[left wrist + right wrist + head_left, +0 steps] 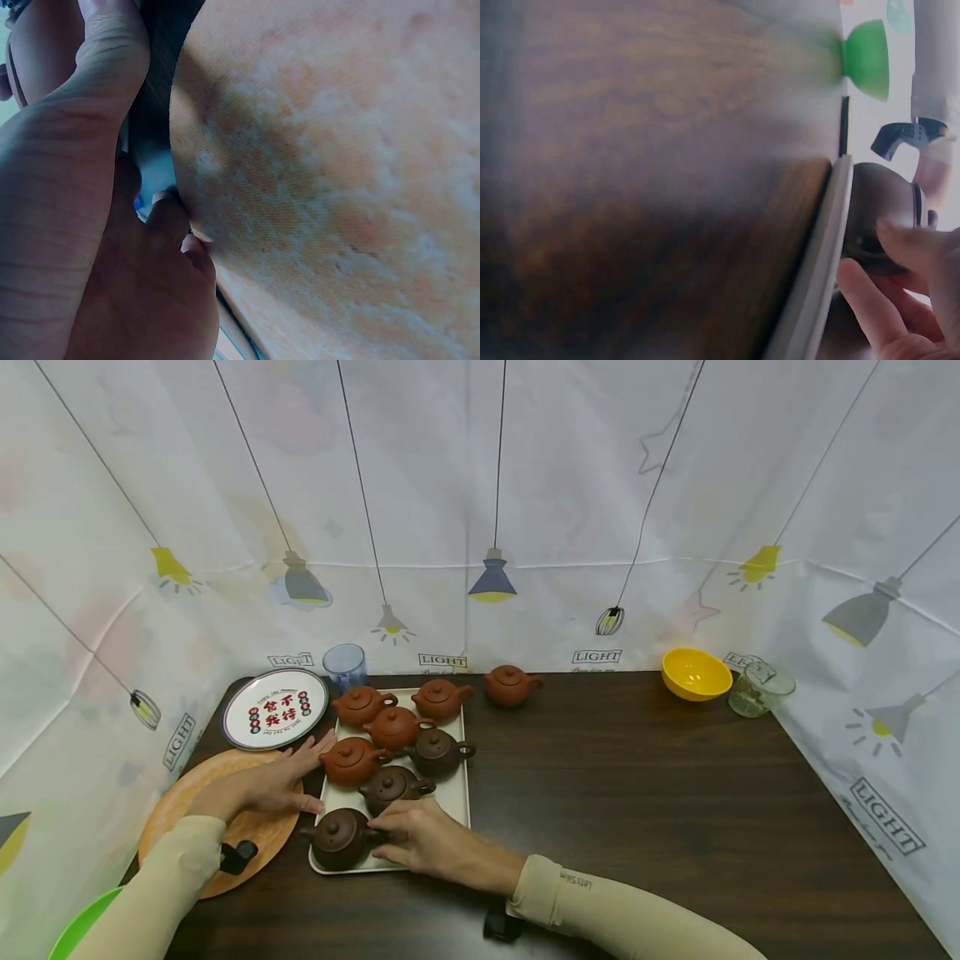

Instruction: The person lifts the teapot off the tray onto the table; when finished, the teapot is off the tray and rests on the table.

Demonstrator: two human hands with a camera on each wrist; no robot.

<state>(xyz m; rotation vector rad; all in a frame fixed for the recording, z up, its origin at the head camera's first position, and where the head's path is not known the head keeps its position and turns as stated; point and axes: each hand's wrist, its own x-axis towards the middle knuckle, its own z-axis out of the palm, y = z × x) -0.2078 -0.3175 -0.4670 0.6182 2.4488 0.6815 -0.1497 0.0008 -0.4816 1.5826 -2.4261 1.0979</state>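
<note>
On the cream tray [453, 795] stand several reddish-brown teapots [352, 761] towards the back and three dark brown ones. My right hand [431, 839] pinches the handle of the dark brown teapot [341, 838] at the tray's front left corner; the right wrist view shows thumb and fingers at this teapot [881, 202] too. Another dark teapot [393, 787] sits just behind that hand. With fingers stretched out, my left hand [277, 785] lies along the tray's left edge, over the round orange-brown mat [213, 777]. Its fingertips are near a reddish teapot's spout.
One reddish teapot [510, 686] stands off the tray at the back. A white plate with red characters [276, 710] and a blue glass [346, 667] are back left. A yellow bowl [696, 675] and a clear glass [759, 690] are back right. A green bowl [82, 927] shows at front left.
</note>
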